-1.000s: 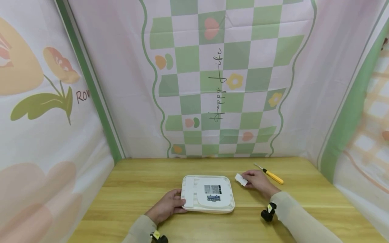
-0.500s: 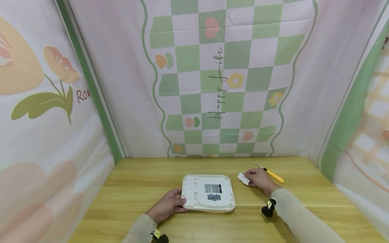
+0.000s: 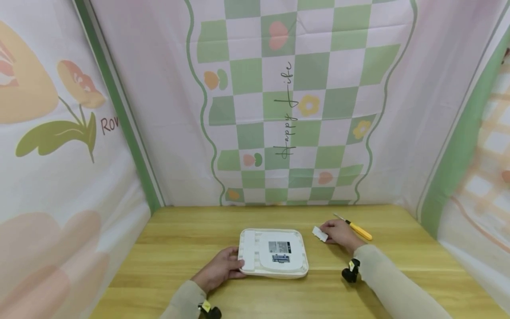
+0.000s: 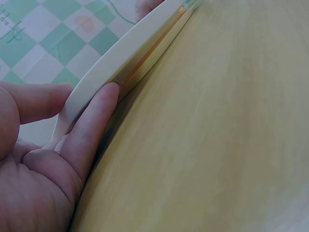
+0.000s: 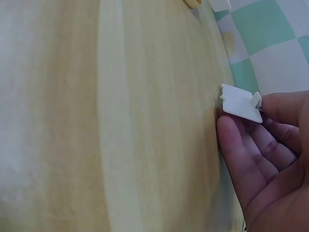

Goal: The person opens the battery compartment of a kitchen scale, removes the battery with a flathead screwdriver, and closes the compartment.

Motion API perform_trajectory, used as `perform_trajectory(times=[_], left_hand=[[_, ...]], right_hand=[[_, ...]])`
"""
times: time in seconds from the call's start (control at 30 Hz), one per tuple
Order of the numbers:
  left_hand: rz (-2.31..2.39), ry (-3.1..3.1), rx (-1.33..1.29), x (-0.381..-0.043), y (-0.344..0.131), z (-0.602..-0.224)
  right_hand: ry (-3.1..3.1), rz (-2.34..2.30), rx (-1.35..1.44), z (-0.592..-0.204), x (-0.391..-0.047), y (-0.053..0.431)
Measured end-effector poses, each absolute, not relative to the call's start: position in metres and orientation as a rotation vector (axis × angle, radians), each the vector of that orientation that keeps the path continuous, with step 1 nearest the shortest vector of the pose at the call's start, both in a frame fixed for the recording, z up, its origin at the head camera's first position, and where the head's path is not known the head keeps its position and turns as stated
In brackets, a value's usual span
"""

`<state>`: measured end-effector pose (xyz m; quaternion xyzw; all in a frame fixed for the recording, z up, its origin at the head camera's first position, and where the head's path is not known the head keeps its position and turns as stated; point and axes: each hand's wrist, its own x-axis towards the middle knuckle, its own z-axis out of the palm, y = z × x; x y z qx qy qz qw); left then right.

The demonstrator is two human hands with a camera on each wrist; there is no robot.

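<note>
A white rounded-square device (image 3: 252, 252) lies with its underside up, showing a grey label (image 3: 280, 247) and, just below it, a battery compartment with blue batteries (image 3: 280, 258). My left hand (image 3: 217, 268) grips its left edge, thumb on top and fingers beneath; the left wrist view shows the rim (image 4: 126, 53) between them. To the right of the device, my right hand (image 3: 341, 235) pinches a small white battery cover (image 3: 320, 234) between thumb and fingers. A small tab (image 5: 256, 100) stands up from the cover in the right wrist view.
A screwdriver (image 3: 360, 231) with a yellow handle lies just beyond my right hand, its tip pointing to the back left. Around the wooden table (image 3: 191, 226), printed cloth (image 3: 171, 110) hangs at the back and both sides.
My right hand has shifted slightly right and back with the battery cover, then nearly stopped. My left hand and the device stay in place.
</note>
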<state>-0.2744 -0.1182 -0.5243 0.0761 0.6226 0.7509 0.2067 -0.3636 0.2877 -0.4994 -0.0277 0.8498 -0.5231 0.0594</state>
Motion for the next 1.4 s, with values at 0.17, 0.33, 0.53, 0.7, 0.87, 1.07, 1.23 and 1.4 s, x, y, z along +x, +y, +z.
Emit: perform_trajectory(times=[0.17, 0.33, 0.53, 0.7, 0.87, 1.07, 1.23, 1.4], left_hand=[[2.083, 1.722, 0.202, -0.2749, -0.1186, -0.5257], [2.082, 1.718, 0.200, -0.2752, -0.1184, -0.5249], [2.084, 1.731, 0.202, -0.2735, -0.1181, -0.5219], [2.083, 1.730, 0.204, -0.2725, -0.1178, -0.5211], [2.085, 1.724, 0.213, -0.2725, -0.1181, -0.5212], [2.082, 1.732, 0.214, -0.2732, -0.1186, -0.5214], [2.090, 1.723, 0.213, -0.2743, -0.1187, -0.5230], [2.091, 1.713, 0.213, -0.2750, -0.1187, -0.5238]], right_hand=[[2.601, -1.557, -0.082, -0.5007, -0.3656, 0.2901], [2.608, -1.555, -0.061, -0.5010, -0.3668, 0.2895], [2.623, -1.535, -0.049, -0.5013, -0.3666, 0.2876], [2.707, -1.474, -0.114, -0.5036, -0.3660, 0.2880], [2.934, -1.213, -0.224, -0.5030, -0.3665, 0.2894], [3.047, -1.047, -0.283, -0.5062, -0.3683, 0.2925], [3.062, -1.025, -0.329, -0.5074, -0.3660, 0.2930], [3.086, -0.996, -0.341, -0.5071, -0.3650, 0.2927]])
